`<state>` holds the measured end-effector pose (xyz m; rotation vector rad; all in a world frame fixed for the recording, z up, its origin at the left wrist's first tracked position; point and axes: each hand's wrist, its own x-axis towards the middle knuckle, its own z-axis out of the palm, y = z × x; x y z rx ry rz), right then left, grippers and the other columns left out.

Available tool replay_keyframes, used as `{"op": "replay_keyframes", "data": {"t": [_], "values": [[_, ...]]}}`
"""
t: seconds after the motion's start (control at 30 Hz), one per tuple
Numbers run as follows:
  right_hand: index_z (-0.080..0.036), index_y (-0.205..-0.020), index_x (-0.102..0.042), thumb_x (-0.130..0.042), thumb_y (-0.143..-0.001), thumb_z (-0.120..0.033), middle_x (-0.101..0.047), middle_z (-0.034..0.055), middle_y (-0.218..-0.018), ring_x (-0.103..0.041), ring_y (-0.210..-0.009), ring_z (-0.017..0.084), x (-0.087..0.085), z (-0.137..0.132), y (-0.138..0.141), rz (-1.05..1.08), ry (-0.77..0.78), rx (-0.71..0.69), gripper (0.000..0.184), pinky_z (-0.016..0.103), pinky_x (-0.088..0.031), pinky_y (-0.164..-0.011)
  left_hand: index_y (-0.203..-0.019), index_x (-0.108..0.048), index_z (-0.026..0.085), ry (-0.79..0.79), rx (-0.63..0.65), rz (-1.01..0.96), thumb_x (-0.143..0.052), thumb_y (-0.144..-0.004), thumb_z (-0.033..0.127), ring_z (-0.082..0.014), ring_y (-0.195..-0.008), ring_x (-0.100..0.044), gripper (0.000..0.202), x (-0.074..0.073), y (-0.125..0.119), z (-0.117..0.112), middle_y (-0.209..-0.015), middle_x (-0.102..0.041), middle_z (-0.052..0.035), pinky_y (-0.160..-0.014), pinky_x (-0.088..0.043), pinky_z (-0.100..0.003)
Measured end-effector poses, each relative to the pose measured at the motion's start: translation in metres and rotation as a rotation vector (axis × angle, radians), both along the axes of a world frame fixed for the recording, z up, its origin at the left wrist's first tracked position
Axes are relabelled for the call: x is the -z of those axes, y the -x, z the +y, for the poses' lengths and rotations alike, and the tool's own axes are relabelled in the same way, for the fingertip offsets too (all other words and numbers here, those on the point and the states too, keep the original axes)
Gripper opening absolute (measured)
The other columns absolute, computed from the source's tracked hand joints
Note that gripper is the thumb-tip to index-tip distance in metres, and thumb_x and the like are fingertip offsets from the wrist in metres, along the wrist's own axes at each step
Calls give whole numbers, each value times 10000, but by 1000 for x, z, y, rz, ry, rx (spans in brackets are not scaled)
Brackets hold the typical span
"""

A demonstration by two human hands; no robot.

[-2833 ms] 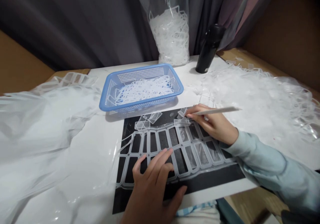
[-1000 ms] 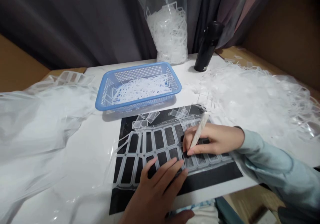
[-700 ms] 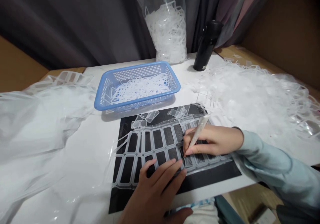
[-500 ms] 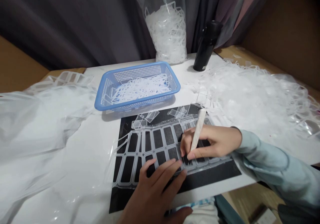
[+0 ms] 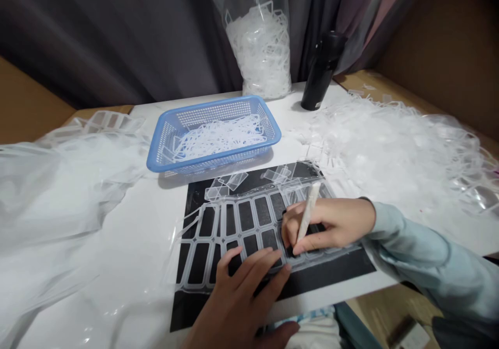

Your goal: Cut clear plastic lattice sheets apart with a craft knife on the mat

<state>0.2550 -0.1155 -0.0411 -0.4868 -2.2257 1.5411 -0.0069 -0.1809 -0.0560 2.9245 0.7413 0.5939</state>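
Observation:
My left hand (image 5: 241,297) lies flat with its fingers apart on a clear plastic lattice sheet (image 5: 253,197), which rests on a black mat (image 5: 327,279). My right hand (image 5: 325,227) is closed around a pale, slim stick (image 5: 307,219), its tip hidden among my fingers. That hand sits over the lattice's right part, which it mostly hides. Several loose clear rectangular frames (image 5: 234,181) lie along the mat's far edge.
A blue perforated basket (image 5: 213,154) holds white plastic strips. Behind it stand a clear bag of scraps (image 5: 262,52) and a black flask (image 5: 322,73). Heaps of clear plastic film lie on the left (image 5: 66,198) and right (image 5: 401,156) of the white table (image 5: 128,245).
My right hand has moved from the mat's far edge down onto the lattice, and the stick has turned from pointing right to nearly upright. My left hand has shifted slightly right.

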Motion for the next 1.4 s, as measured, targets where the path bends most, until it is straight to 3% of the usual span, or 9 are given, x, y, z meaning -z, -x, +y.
{"op": "replay_keyframes", "data": {"t": [0.17, 0.37, 0.6, 0.77, 1.03, 1.13, 1.2, 1.3, 1.4], "values": [[-126, -917, -662, -609, -983, -177, -707, 87, -908, -626, -864, 157, 0, 0, -2, -27, 5, -8, 99, 269, -498, -814, -1209, -644, 215, 23, -16, -31, -449, -1028, 486, -193, -1083, -625, 380, -1, -1, 0, -1195, -685, -42, -1000, -337, -410], [-124, -934, -669, -557, -1026, -265, -666, 74, -876, -601, -833, 150, 0, 0, -3, -66, -9, -30, 202, 261, -491, -781, -1202, -646, 217, 23, -8, -43, -466, -1019, 480, -193, -1084, -624, 368, 1, -1, -1, -1179, -683, -47, -1003, -352, -398], [-116, -960, -666, -489, -1055, -358, -691, 100, -913, -622, -881, 174, -7, 4, -6, -72, -17, 67, 315, 305, -510, -815, -1226, -636, 229, 27, -15, -9, -518, -992, 488, -205, -1072, -627, 369, 0, 1, -2, -1185, -683, -52, -992, -393, -412], [-138, -975, -671, -502, -1051, -352, -688, 83, -966, -649, -893, 171, -10, 8, -11, -82, -84, 284, 284, 304, -512, -816, -1225, -641, 222, 17, -7, -16, -528, -983, 479, -209, -1070, -623, 370, 1, 1, -1, -1180, -678, -57, -969, -392, -400], [-170, -947, -652, -491, -1053, -388, -680, 71, -902, -624, -816, 183, -6, 18, -26, -217, -411, 720, 291, 307, -471, -733, -1198, -651, 245, 56, -24, -20, -496, -1011, 470, -177, -1013, -623, 331, 0, 3, -1, -1124, -686, -29, -862, -371, -357], [-169, -935, -678, -538, -1033, -392, -688, 67, -895, -639, -825, 184, -12, 19, -33, -158, -413, 805, 281, 309, -487, -741, -1184, -650, 235, 48, -29, -39, -485, -1014, 466, -183, -1000, -616, 331, 3, 3, -2, -1106, -680, -34, -860, -365, -366], [-162, -939, -697, -581, -1013, -379, -705, 67, -913, -662, -854, 181, -18, 17, -34, -102, -276, 704, 257, 309, -518, -778, -1173, -648, 234, 38, -27, -38, -494, -1006, 475, -191, -991, -611, 331, 4, 3, -3, -1100, -677, -37, -850, -368, -370], [-129, -964, -711, -633, -985, -316, -734, 96, -993, -694, -942, 189, -20, 13, -28, -48, 18, 332, 204, 330, -555, -856, -1173, -646, 236, 40, -35, -27, -487, -1008, 465, -197, -1001, -608, 324, 4, 1, -4, -1104, -674, -38, -858, -366, -372], [-102, -961, -730, -663, -963, -253, -739, 133, -1039, -688, -1002, 195, -13, 10, -17, -19, 84, 78, 165, 349, -545, -913, -1178, -647, 238, 46, -51, -30, -488, -1010, 451, -197, -1020, -612, 315, 3, 1, -5, -1112, -669, -41, -879, -361, -369]]}}
